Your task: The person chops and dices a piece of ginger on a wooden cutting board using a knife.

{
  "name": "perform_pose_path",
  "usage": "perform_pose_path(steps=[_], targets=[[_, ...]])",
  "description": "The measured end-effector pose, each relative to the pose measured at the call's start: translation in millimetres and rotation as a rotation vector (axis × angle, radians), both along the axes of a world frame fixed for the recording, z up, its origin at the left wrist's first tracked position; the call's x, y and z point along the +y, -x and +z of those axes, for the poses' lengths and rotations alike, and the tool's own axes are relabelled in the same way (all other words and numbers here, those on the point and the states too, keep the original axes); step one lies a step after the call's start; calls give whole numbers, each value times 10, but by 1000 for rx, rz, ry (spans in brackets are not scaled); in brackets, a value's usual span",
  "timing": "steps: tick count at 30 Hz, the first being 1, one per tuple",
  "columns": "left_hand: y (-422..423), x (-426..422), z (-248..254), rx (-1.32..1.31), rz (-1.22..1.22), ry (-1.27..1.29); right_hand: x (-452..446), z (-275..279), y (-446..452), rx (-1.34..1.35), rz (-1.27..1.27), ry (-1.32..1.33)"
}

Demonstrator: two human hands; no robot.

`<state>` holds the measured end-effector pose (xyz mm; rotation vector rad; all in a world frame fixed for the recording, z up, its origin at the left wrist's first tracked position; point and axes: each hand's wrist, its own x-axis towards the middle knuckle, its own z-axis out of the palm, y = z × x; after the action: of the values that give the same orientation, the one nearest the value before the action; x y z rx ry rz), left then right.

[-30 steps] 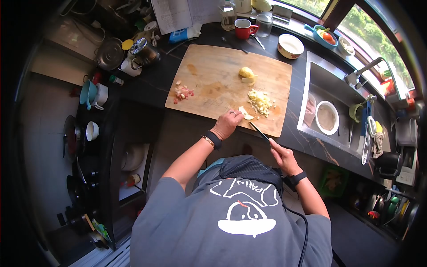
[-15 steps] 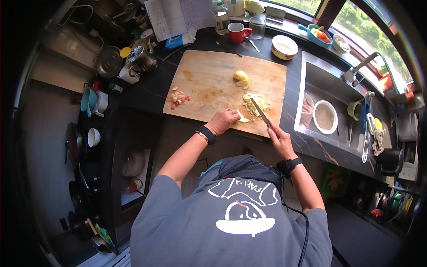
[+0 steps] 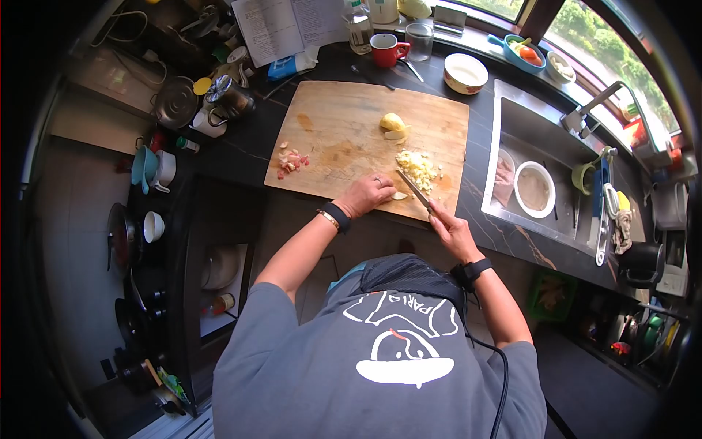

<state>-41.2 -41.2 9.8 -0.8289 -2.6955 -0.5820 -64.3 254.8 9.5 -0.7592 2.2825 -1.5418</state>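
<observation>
My left hand (image 3: 371,192) is closed at the near edge of the wooden cutting board (image 3: 336,117), its fingertips pressing down a pale potato slice (image 3: 398,195). The kitchen knife (image 3: 414,189) is gripped by its handle in my right hand (image 3: 452,233), the blade pointing up and left beside the slice. Beyond the blade lies a heap of finely chopped pale-yellow pieces (image 3: 418,170). A cut yellow potato (image 3: 391,122) with slices in front of it rests farther back. Chopped pink-and-white pieces (image 3: 292,161) lie at the board's left side.
Right of the board is a steel sink (image 3: 526,117) with a white bowl (image 3: 535,192) in it. Behind the board stand a red mug (image 3: 387,51), a glass (image 3: 419,42) and a patterned bowl (image 3: 465,75). A metal pot (image 3: 228,96) and an open notebook (image 3: 272,33) are at the left back.
The knife blade has come down and left, closer to my left fingers, as my right hand lowered slightly. Less of the slice shows beyond my left fingertips.
</observation>
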Motion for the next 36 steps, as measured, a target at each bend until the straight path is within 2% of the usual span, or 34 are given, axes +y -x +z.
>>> perform_pose_path(steps=[4,6,10,12,16,20,22,24,25,27,31,33,36], targets=[[-85,46,104,-17,90,-76,-9,53,41,-24,-9,-19],[-110,29,104,-163,184,-224,-1,118,56,-79,8,-48],[-103,-50,112,-194,167,-166,24,138,57,-132,54,-112],[-63,-77,94,-78,50,-63,33,181,68,-114,65,-91],[16,-47,64,-12,-34,-11,67,221,138,-150,70,-111],[-62,84,104,-85,106,8,73,281,229,-183,132,-187],[-183,228,149,-111,182,5,56,154,245,22,208,20],[-304,422,154,-46,469,-76,53,143,282,35,230,4],[-337,486,144,-47,475,-74,57,158,291,45,247,-17],[-382,596,115,-27,638,-147,94,232,309,17,268,-25],[-427,686,40,8,809,-201,294,438,349,-91,382,-118],[-432,637,7,39,819,-201,446,312,373,-8,394,-20],[-408,575,-46,70,791,-241,596,333,487,7,454,-187]])
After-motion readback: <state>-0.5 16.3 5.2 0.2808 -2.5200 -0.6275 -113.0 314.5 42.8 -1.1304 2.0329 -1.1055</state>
